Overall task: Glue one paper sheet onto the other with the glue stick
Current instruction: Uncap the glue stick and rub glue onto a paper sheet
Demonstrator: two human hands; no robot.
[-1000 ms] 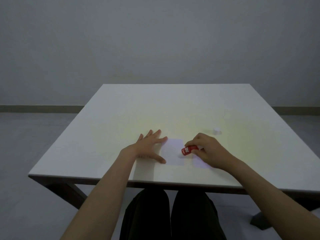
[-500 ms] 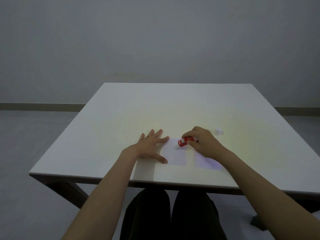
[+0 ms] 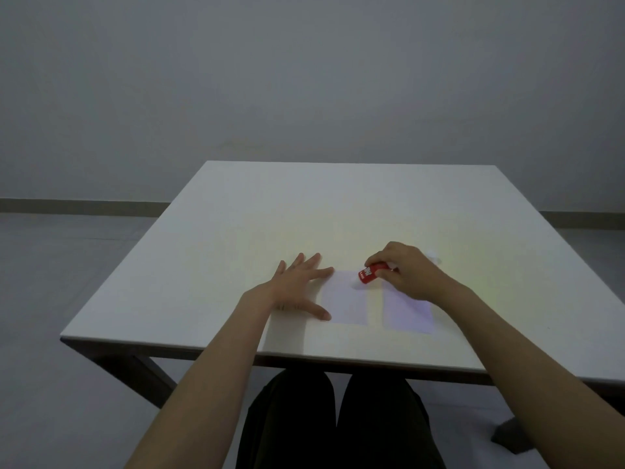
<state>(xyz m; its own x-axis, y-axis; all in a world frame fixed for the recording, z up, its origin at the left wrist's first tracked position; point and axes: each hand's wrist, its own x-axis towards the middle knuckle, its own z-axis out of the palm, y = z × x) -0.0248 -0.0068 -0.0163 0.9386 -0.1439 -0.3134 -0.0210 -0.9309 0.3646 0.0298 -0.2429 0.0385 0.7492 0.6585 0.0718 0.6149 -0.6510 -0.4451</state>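
Observation:
Two pale lilac paper sheets lie side by side near the table's front edge: the left sheet [image 3: 345, 299] and the right sheet [image 3: 407, 311]. My left hand [image 3: 297, 289] lies flat with spread fingers, index and thumb tips touching the left sheet's left edge. My right hand [image 3: 406, 272] grips a red glue stick [image 3: 370, 273], tilted low, its tip at the left sheet's far right corner. My right wrist covers the far part of the right sheet.
A small white cap [image 3: 433, 256] sits on the white table [image 3: 236, 231] just behind my right hand. My dark-trousered legs are under the table's front edge. A grey wall and floor lie beyond.
My right hand has carried the glue stick away from me along the left sheet, from its near right part to its far right corner. My left hand has stayed put.

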